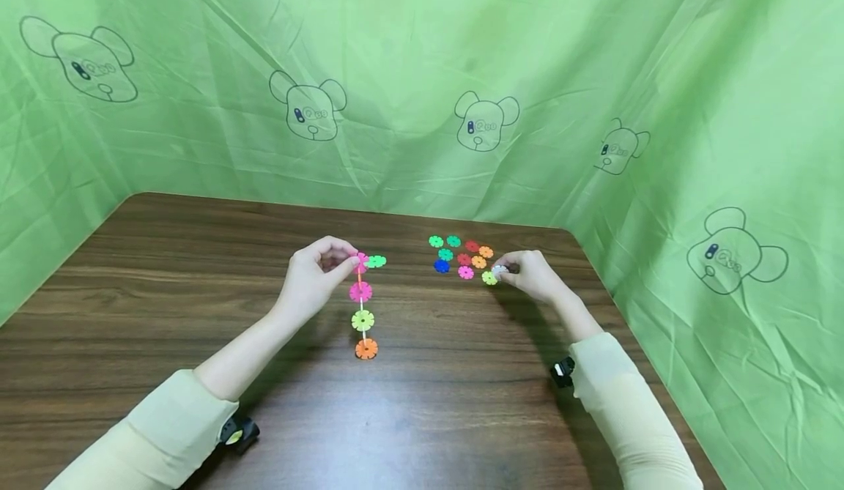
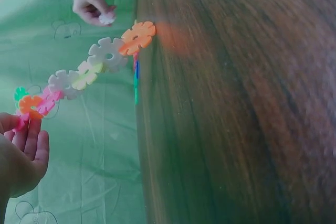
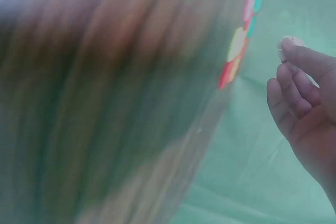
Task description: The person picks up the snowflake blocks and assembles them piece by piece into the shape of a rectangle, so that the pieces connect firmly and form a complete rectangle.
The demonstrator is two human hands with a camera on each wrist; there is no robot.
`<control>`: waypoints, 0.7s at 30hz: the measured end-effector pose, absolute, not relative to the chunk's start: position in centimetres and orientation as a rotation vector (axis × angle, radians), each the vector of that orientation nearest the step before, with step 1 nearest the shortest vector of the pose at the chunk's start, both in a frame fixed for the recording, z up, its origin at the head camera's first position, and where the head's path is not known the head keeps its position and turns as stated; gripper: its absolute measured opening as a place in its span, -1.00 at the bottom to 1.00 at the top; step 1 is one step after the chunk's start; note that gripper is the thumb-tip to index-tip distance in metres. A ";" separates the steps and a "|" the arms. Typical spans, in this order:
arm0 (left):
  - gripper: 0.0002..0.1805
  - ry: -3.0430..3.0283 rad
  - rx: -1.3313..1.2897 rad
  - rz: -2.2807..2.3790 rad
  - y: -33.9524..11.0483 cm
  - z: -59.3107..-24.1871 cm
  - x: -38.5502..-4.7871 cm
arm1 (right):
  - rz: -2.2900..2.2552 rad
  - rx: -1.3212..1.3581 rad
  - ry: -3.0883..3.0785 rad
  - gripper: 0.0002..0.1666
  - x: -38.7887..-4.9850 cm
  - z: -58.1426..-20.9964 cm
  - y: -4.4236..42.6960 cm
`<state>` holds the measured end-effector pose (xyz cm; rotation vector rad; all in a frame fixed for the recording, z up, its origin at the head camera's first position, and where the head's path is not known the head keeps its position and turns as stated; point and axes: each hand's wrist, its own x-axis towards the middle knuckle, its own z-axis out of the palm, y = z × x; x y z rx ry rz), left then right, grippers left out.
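The left hand (image 1: 321,270) pinches a disc chain (image 1: 360,292) trailing to 6 o'clock; the right hand (image 1: 535,276), toward 3, pinches a white disc (image 2: 107,19): seemingly fetching; joining calls for alignment.

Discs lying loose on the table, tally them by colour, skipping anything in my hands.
Green discs: 3
Red discs: 2
Orange discs: 2
Blue disc: 1
Pink disc: 1
Yellow disc: 1
Total: 10
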<state>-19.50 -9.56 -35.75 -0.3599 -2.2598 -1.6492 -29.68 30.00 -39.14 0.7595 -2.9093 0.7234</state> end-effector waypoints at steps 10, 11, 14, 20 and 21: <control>-0.88 -2.265 -0.365 -1.701 -9.4 -34.7 -18.6 | 0.813 0.805 -2.752 -0.95 -28.2 -36.2 27.3; -0.88 -2.262 -0.363 -1.701 -9.4 -34.7 -18.6 | 0.816 0.808 -2.738 -0.95 -28.0 -35.9 27.0; -0.88 -2.254 -0.363 -1.692 -9.4 -34.8 -18.7 | 0.843 0.831 -2.693 -0.95 -27.4 -34.9 26.2; -0.87 -2.252 -0.373 -1.694 -9.4 -34.6 -18.8 | 0.890 0.898 -2.613 -0.93 -26.2 -33.1 24.2; -0.87 -2.254 -0.373 -1.698 -9.4 -34.6 -18.8 | 0.897 0.911 -2.601 -0.93 -26.0 -32.8 23.8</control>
